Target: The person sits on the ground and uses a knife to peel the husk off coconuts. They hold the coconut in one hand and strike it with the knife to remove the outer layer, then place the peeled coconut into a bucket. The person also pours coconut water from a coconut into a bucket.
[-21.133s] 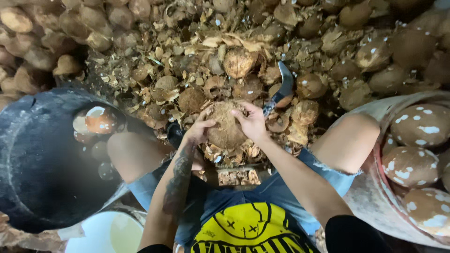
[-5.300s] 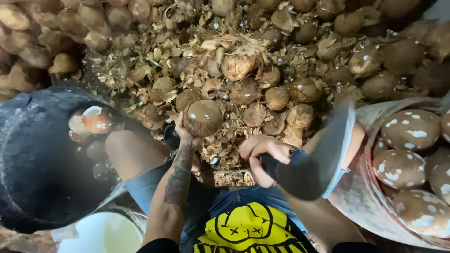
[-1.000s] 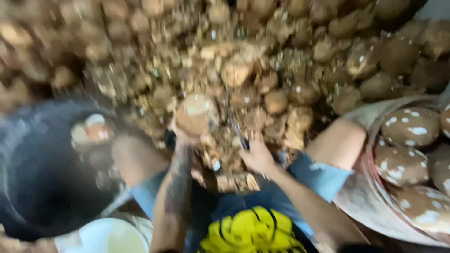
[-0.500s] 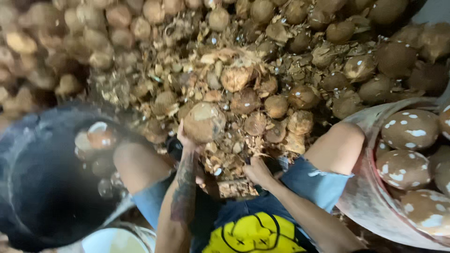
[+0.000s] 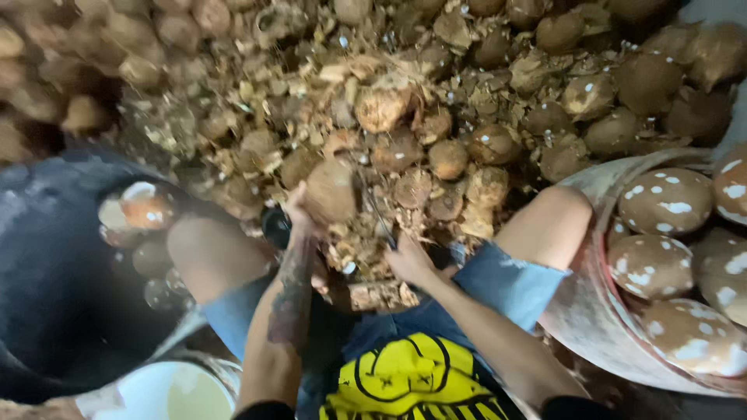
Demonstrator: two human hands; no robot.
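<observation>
At far left a dark tub (image 5: 54, 311) held peeled coconuts in water. Just beside it, the left hand (image 5: 299, 222) was curled around a brown coconut (image 5: 331, 190), holding it up over the husk scraps (image 5: 366, 249) between the knees. The right hand (image 5: 408, 260) was closed on a knife (image 5: 379, 218), its blade by the coconut. At right, a basket (image 5: 591, 327) carried peeled, white-flecked coconuts.
</observation>
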